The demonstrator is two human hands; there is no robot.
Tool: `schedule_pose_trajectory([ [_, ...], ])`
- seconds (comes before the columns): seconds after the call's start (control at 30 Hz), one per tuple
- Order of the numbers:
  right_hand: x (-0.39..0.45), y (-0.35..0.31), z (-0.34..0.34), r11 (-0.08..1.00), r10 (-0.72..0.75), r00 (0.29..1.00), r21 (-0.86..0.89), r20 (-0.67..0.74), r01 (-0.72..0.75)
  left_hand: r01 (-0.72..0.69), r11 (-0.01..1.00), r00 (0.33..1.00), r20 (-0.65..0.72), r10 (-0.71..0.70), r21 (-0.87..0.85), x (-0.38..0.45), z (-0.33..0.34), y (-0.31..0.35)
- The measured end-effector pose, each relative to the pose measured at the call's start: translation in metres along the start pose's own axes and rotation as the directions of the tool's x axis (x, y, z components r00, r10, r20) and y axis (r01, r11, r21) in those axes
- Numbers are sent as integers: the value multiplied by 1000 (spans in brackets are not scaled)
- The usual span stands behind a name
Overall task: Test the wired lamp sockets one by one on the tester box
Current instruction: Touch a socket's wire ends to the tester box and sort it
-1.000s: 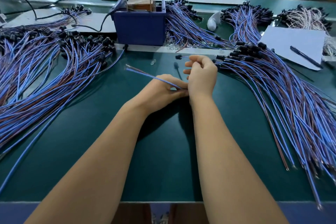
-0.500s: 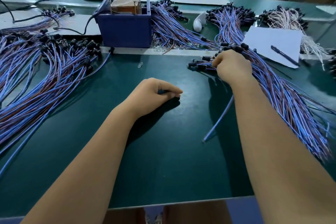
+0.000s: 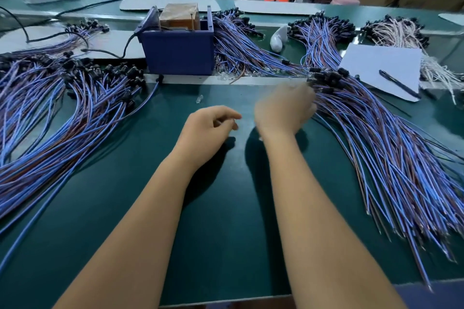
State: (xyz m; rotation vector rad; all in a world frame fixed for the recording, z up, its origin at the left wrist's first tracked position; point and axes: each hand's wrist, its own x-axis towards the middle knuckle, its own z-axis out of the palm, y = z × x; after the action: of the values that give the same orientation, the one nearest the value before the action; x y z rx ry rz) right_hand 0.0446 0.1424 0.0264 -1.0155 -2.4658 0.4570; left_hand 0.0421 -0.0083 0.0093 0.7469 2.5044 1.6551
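Note:
The blue tester box point(image 3: 175, 55) stands at the back centre with a brown block point(image 3: 179, 16) inside it. A big fan of blue and brown wired lamp sockets point(image 3: 371, 148) lies at the right, black socket ends toward the box. My right hand point(image 3: 283, 108) is blurred at that pile's socket ends; what its fingers grip is hidden. My left hand point(image 3: 208, 128) rests on the mat just left of it, fingers curled around a small pale bulb at the fingertips. A second pile of wired sockets point(image 3: 62, 118) covers the left.
A loose clear bulb point(image 3: 199, 99) lies on the green mat point(image 3: 226, 208) before the box. White paper point(image 3: 381, 68) with a pen point(image 3: 399, 84) sits far right. More socket bundles point(image 3: 241, 45) and a white object point(image 3: 277, 37) lie behind. A black cable point(image 3: 123, 50) runs to the box.
My right hand carried the wired socket from the centre to the right pile and laid it there. It now sits at the pile's left edge. My left hand stayed put, fingers loosening slightly.

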Motion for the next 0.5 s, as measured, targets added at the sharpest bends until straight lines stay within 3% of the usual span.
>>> schedule_pose_trajectory([
  [0.13,-40,-41,25,925,-317,940,261,124,277,146,955,923,-383,-37,259,5,-23,-9],
  [0.23,-47,-49,36,906,-372,904,294,210,305,284,861,846,-533,-17,423,5,-44,-21],
  [0.4,-41,-43,35,893,-328,918,390,220,226,540,632,835,-448,-320,556,9,-58,-25],
  [0.5,-45,-42,33,881,-353,906,409,235,238,523,613,846,-448,-288,593,9,-57,-26],
])
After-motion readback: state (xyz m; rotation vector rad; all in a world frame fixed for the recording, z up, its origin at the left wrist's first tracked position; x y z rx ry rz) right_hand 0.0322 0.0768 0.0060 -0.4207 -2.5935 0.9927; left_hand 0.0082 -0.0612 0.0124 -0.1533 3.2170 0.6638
